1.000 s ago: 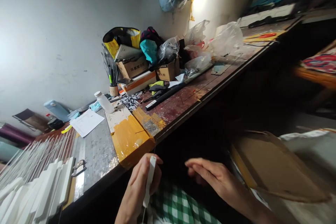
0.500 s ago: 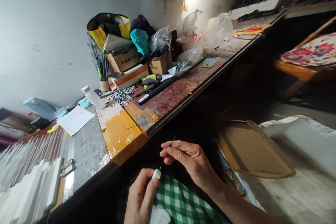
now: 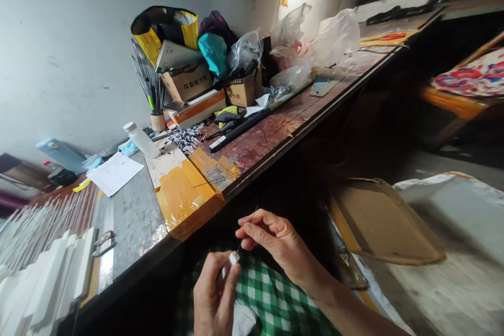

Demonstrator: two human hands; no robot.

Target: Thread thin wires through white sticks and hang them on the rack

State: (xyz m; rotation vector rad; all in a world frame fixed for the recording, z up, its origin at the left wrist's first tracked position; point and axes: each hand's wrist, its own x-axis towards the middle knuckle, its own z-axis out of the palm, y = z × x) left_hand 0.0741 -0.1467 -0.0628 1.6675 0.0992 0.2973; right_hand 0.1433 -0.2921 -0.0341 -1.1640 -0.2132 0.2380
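Note:
Below the table edge, my left hand (image 3: 216,284) pinches a small white block-like piece (image 3: 234,258) between thumb and forefinger; most of it is hidden in the grip. My right hand (image 3: 271,236) is closed on a thin dark rod (image 3: 256,208), gripped between thumb and fingertips. The rod slants down from those fingertips, and its lower end meets the top of the white piece. I cannot tell how far it goes in. Under both hands lies a green-and-white checked cloth (image 3: 268,294).
White strips (image 3: 59,283) and thin rods (image 3: 51,220) lie at the left of the table. A clear bottle (image 3: 144,142) leans near the small black-and-white sticks (image 3: 187,138). Cardboard boxes (image 3: 189,82) and plastic bags (image 3: 334,37) stand behind. A cardboard tray (image 3: 386,220) is at the right.
My right hand has come slightly down and left, closer to the white piece, and less of the rod shows between the hands. The whole view has shifted a little.

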